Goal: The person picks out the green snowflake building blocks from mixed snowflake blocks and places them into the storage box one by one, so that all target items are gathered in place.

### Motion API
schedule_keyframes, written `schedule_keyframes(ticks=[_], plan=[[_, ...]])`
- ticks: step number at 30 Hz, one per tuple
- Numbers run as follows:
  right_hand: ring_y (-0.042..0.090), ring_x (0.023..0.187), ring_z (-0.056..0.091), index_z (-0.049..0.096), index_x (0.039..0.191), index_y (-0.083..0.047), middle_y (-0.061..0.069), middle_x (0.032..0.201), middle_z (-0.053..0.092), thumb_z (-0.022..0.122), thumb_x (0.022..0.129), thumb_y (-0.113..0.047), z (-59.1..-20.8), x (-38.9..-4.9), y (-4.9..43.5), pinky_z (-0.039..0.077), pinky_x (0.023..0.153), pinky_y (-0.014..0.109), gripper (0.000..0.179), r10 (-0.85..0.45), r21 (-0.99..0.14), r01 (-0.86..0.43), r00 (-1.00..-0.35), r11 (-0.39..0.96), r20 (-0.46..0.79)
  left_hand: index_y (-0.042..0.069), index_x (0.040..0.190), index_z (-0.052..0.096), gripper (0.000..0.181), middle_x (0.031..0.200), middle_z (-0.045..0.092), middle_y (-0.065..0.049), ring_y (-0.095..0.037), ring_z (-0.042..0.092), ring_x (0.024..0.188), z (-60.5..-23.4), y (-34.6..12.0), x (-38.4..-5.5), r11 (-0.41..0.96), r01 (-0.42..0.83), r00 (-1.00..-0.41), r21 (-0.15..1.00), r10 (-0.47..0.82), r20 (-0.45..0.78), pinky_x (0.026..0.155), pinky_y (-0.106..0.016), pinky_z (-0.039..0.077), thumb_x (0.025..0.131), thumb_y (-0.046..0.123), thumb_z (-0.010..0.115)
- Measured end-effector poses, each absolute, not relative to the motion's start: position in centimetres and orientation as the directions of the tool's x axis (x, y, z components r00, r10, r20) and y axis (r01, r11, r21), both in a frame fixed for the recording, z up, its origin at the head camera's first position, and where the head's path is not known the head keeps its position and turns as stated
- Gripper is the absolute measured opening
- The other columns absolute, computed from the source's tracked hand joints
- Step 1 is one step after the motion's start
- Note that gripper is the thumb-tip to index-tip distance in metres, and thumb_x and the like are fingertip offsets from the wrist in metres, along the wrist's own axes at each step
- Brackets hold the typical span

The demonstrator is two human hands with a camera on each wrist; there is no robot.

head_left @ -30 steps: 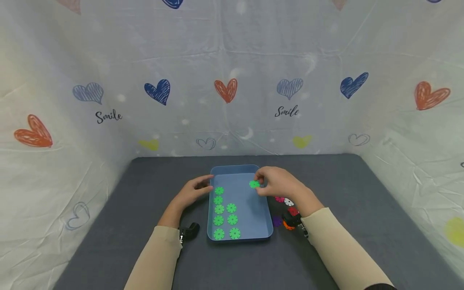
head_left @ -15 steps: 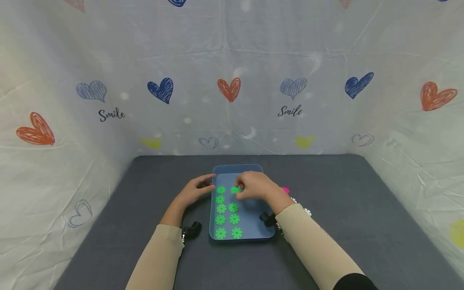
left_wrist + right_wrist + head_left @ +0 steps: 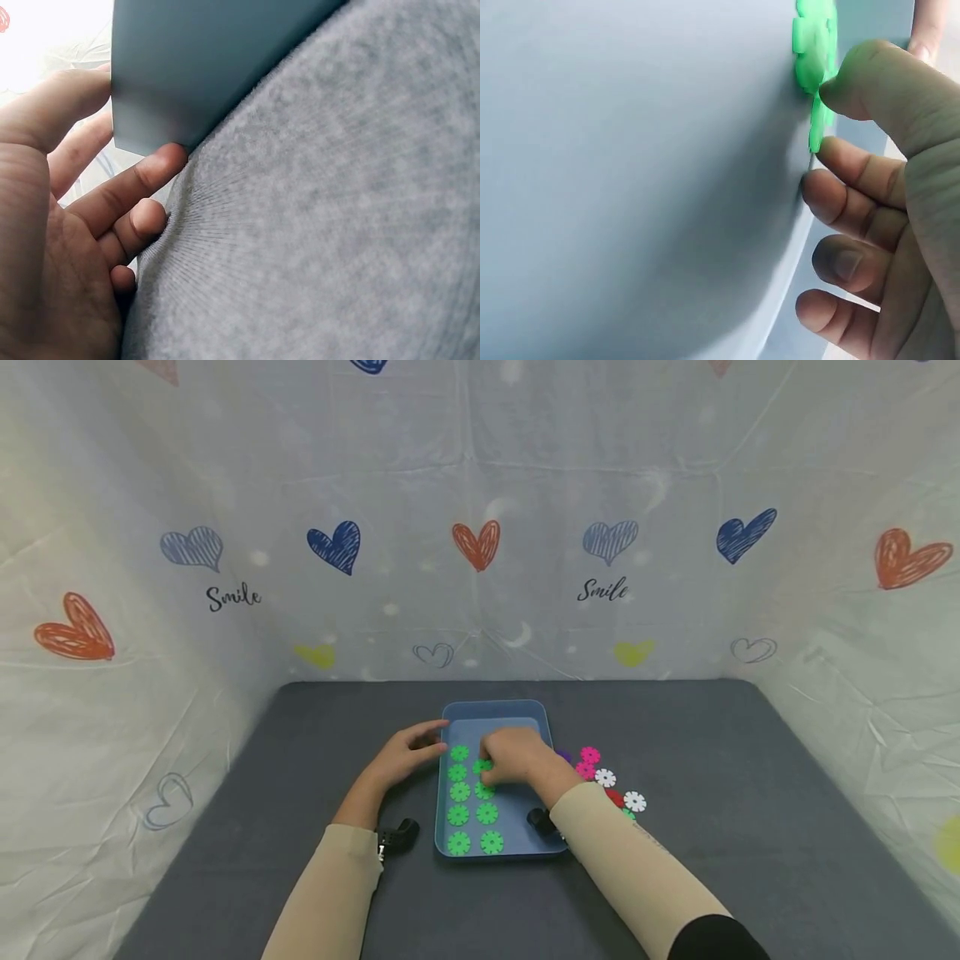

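Observation:
A shallow blue tray [image 3: 517, 837] lies on the dark cloth-covered table. In it, green notched discs form a left column [image 3: 458, 815] and a shorter one beside it [image 3: 487, 812]. My right hand [image 3: 517, 756] is over the tray, pinching a green notched disc [image 3: 482, 766] between thumb and index finger at the upper part of the second column. The right wrist view shows that disc [image 3: 817, 124] edge-on, low over the tray floor. My left hand [image 3: 401, 756] rests at the tray's left side, its loosely bent fingers touching the outer wall [image 3: 180, 75] in the left wrist view.
Right of the tray lies a loose group of notched discs: pink [image 3: 590, 755], white [image 3: 634, 801], red [image 3: 615, 797], and a partly hidden purple one [image 3: 563, 756]. My right forearm [image 3: 622, 852] crosses the tray's right edge. A printed curtain [image 3: 472, 485] hangs behind the table.
My right hand has carried the green disc from the tray's upper right leftward to the second column, then a little nearer to me and down. The left hand stays at the tray's side.

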State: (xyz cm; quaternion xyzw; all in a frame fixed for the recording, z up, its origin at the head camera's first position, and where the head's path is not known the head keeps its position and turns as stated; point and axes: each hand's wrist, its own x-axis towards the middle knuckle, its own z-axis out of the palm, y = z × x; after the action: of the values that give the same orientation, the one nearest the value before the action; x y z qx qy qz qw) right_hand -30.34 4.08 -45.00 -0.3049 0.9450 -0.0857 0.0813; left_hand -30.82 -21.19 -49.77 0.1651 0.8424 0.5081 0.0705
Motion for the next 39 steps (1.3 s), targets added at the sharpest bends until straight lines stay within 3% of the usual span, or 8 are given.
schedule_keyframes(ticks=[5, 8, 12, 20, 30, 39], plan=[[0.011, 0.081, 0.061, 0.075, 0.113, -0.015, -0.005, 0.099, 0.071, 0.074, 0.090, -0.038, -44.2, -29.9, 4.7, 0.053, 0.079, 0.037, 0.033, -0.580, -0.206, -0.554, -0.809, 0.807, -0.096, 0.011, 0.151, 0.052, 0.055, 0.122, 0.063, -0.013, -0.027, 0.059, 0.105, -49.9, -21.0, -30.9, 0.437, 0.206, -0.937, 0.875, 0.347, 0.047, 0.090, -0.048, 0.047, 0.101, 0.028, 0.069], [0.013, 0.084, 0.064, 0.075, 0.117, -0.013, -0.001, 0.104, 0.073, 0.071, 0.094, -0.038, -43.0, -29.5, 5.2, 0.054, 0.082, 0.039, 0.034, -0.591, -0.209, -0.568, -0.804, 0.796, -0.068, 0.005, 0.152, 0.050, 0.055, 0.124, 0.062, -0.017, -0.032, 0.059, 0.108, -49.8, -21.0, -30.8, 0.439, 0.200, -0.937, 0.876, 0.347, 0.039, 0.092, -0.051, 0.047, 0.103, 0.023, 0.067], [0.013, 0.087, 0.064, 0.076, 0.117, -0.013, 0.000, 0.106, 0.071, 0.067, 0.098, -0.032, -41.4, -28.6, 6.2, 0.054, 0.081, 0.038, 0.029, -0.613, -0.183, -0.600, -0.790, 0.779, -0.018, 0.005, 0.152, 0.050, 0.055, 0.128, 0.061, -0.020, -0.036, 0.058, 0.114, -49.8, -21.1, -30.9, 0.441, 0.204, -0.938, 0.874, 0.343, 0.046, 0.095, -0.054, 0.046, 0.103, 0.022, 0.067], [0.014, 0.093, 0.063, 0.076, 0.114, -0.013, 0.001, 0.111, 0.070, 0.063, 0.100, -0.023, -39.7, -26.7, 9.3, 0.052, 0.082, 0.038, 0.021, -0.609, -0.220, -0.595, -0.793, 0.773, 0.007, 0.015, 0.150, 0.055, 0.055, 0.126, 0.063, -0.012, -0.028, 0.059, 0.112, -50.0, -21.2, -30.7, 0.437, 0.231, -0.934, 0.869, 0.349, 0.072, 0.093, -0.050, 0.047, 0.099, 0.032, 0.071], [0.009, 0.072, 0.051, 0.076, 0.098, -0.016, -0.004, 0.089, 0.061, 0.067, 0.098, -0.021, -40.1, -24.6, 13.9, 0.048, 0.068, 0.031, 0.010, -0.593, -0.176, -0.594, -0.803, 0.785, 0.062, 0.014, 0.149, 0.055, 0.055, 0.124, 0.064, -0.012, -0.028, 0.059, 0.111, -50.0, -21.2, -30.5, 0.431, 0.235, -0.932, 0.871, 0.356, 0.075, 0.092, -0.049, 0.046, 0.100, 0.030, 0.071], [0.008, 0.076, 0.056, 0.075, 0.100, -0.015, -0.008, 0.091, 0.062, 0.073, 0.095, -0.018, -41.9, -22.7, 18.4, 0.053, 0.073, 0.035, 0.006, -0.549, -0.246, -0.538, -0.835, 0.806, 0.028, 0.009, 0.150, 0.053, 0.055, 0.125, 0.063, -0.015, -0.032, 0.059, 0.111, -49.9, -21.2, -30.5, 0.430, 0.237, -0.934, 0.871, 0.347, 0.083, 0.091, -0.050, 0.046, 0.100, 0.026, 0.070]])
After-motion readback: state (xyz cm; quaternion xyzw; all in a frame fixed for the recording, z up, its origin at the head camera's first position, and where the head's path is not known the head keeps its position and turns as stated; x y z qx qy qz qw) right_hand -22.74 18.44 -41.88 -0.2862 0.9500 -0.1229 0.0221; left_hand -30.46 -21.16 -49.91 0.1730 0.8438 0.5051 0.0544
